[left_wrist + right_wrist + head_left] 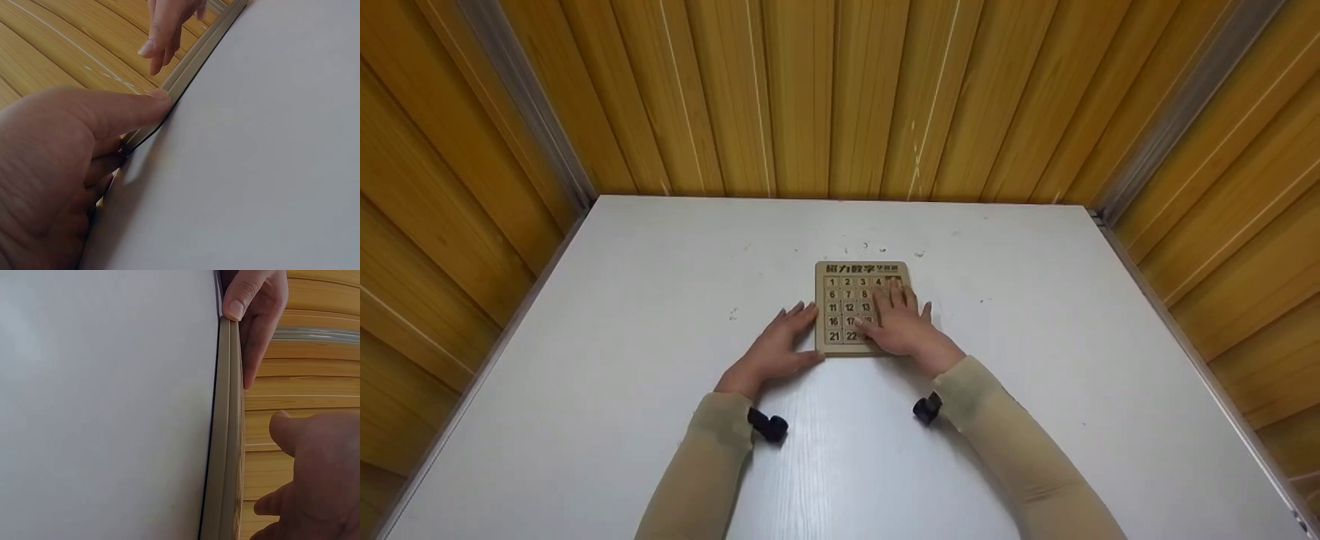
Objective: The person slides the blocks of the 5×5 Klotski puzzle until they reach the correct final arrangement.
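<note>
A wooden number sliding puzzle [841,307] lies flat, with numbered tiles in rows and dark lettering along its far edge. My left hand [772,349] holds the puzzle's near left corner, thumb at the front edge and fingers along the left side. The left wrist view shows that thumb [138,109] against the frame's edge [194,62]. Over the puzzle's right half, my right hand [906,328] is spread, hiding several tiles. From the side, the right hand [323,472] is above the tile face, its fingers loosely extended.
The puzzle rests on a white table [660,300], which has small marks near its far side. Yellow wood-look panels [795,97] enclose the back and both sides. A small black camera [769,426] is strapped to the left wrist, another camera [927,409] to the right.
</note>
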The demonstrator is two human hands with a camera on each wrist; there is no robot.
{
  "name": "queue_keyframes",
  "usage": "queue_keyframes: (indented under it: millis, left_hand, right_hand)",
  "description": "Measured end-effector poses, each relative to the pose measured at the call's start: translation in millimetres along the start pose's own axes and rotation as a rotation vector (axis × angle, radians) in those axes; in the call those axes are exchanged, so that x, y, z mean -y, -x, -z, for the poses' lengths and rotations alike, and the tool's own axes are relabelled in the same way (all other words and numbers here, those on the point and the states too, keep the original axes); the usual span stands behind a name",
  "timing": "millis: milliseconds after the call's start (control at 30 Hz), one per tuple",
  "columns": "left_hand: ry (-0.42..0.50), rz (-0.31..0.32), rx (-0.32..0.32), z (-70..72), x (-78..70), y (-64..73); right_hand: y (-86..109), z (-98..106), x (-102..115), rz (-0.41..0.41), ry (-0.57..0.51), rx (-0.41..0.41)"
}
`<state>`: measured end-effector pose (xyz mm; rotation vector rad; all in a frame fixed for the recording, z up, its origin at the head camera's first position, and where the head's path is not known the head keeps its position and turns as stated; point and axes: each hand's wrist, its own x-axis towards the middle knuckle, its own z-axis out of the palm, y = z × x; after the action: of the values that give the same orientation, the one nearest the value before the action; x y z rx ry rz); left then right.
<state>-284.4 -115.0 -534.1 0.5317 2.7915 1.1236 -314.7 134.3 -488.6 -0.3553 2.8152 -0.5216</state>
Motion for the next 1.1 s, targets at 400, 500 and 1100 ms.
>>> queue_keyframes:
  millis: [400,500,1100]
  left_hand:
    - [0.005,-0.026,-0.006,0.0,1.3,-0.3]
    - [0.014,-0.014,-0.007,-1.2,1.4,-1.1]
    - [0.019,0.031,0.009,-0.9,0.4,-0.5]
  right_hand:
    - [22.0,1.5,-7.8,0.01,0.017,0.021]
    - [22.1,1.9,-8.4,0.002,0.01,0.021]
    - [-0.8,4.9,-9.1,-0.016,0.046,0.025]
